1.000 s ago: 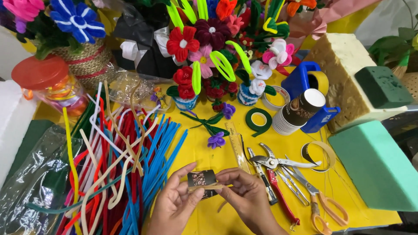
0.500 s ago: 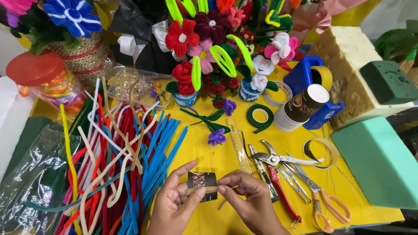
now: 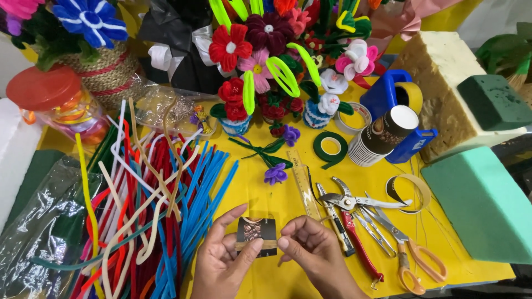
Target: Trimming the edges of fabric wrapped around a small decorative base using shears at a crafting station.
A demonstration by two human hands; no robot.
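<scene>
both hands barely shifted since earlier, left hand point(image 3: 221, 260) and right hand point(image 3: 310, 254) pinching small dark card point(image 3: 256, 235) by edges; looks light, thin, bendy.

You've got two hands point(image 3: 221, 266) point(image 3: 318, 260) on one small dark card point(image 3: 256, 237). Around you: two scissors, one red-handled point(image 3: 354, 232) and one orange-handled point(image 3: 410, 257), three foam blocks point(image 3: 479, 205) point(image 3: 493, 102) point(image 3: 438, 72), one green tape roll point(image 3: 331, 147). Also one ruler point(image 3: 303, 185) and one red-lidded jar point(image 3: 52, 102).

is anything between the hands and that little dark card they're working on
Nothing visible. The left hand and right hand both touch the small dark card directly, fingertips on its edges, above the yellow table.
</scene>
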